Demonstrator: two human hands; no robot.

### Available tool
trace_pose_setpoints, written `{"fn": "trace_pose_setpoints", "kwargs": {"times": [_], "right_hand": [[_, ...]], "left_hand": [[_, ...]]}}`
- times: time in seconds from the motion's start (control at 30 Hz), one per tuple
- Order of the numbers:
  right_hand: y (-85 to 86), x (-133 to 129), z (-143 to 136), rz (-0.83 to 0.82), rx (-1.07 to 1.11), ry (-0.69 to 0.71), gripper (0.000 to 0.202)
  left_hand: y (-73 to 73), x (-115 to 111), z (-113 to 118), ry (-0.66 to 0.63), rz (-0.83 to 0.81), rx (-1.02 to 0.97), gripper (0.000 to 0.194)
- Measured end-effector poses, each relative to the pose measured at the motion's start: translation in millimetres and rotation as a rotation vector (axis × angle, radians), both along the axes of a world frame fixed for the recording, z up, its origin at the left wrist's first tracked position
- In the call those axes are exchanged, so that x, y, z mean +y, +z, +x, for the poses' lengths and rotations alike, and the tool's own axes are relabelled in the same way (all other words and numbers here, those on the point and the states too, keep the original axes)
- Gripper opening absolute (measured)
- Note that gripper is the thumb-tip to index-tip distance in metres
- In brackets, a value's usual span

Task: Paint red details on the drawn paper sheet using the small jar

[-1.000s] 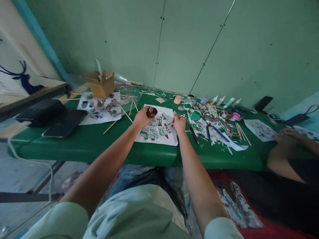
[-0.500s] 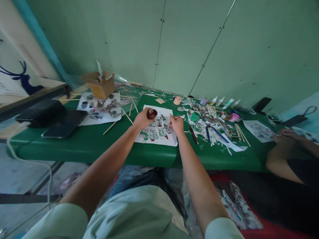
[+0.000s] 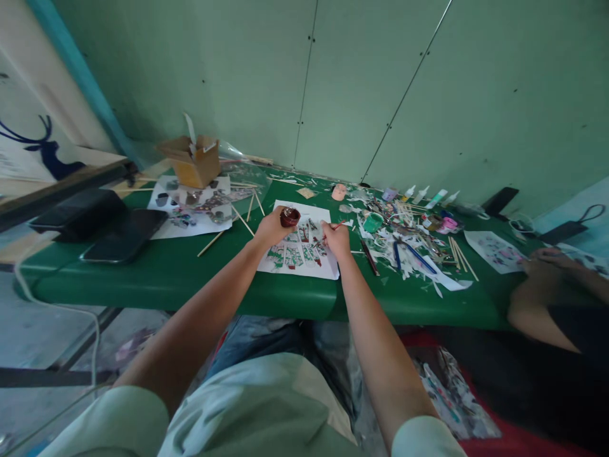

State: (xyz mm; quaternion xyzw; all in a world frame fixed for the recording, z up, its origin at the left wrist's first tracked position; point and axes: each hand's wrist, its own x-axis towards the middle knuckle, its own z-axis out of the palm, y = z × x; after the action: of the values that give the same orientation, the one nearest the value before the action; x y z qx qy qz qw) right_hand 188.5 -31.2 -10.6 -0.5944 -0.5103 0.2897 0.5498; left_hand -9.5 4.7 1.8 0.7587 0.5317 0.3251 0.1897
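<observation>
1. Across the middle of the view runs the green table (image 3: 157,273), the firm support under everything that follows.
2. On it, in front of the person, lies a white paper sheet (image 3: 326,270), nearly flat. It should be light and limp, likely to crease or slide if nudged; a bare corner is the place to hold it.
3. Over the sheet's upper left, the left hand (image 3: 270,228) grasps a dark red jar (image 3: 290,217), the fingers wrapped around its side.
4. At the sheet's right edge, the right hand (image 3: 337,238) pinches a slim paintbrush (image 3: 339,225) with a reddish handle.
5. That jar looks open at the top; it is probably stiff, fairly light and slippery if smeared, so a grip around its body, clear of the mouth, suits it best.
6. Between the hands, on the sheet, sit small green and dark red patterned pieces (image 3: 293,256). They look thin and perhaps fragile, better held by unpainted edges; whether they are loose cannot be told.
7. Slimmest of all, the brush should be light, with a stiff handle and soft tip, best pinched low.
</observation>
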Motion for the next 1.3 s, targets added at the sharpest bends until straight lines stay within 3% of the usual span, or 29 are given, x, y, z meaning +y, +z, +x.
{"fn": "trace_pose_setpoints", "kwargs": {"times": [1.3], "right_hand": [[3.8,-3.1,-0.6,-0.014,-0.080,0.019,0.040]], "left_hand": [[1.9,-1.9,0.3,0.007,-0.004,0.017,0.061]]}}
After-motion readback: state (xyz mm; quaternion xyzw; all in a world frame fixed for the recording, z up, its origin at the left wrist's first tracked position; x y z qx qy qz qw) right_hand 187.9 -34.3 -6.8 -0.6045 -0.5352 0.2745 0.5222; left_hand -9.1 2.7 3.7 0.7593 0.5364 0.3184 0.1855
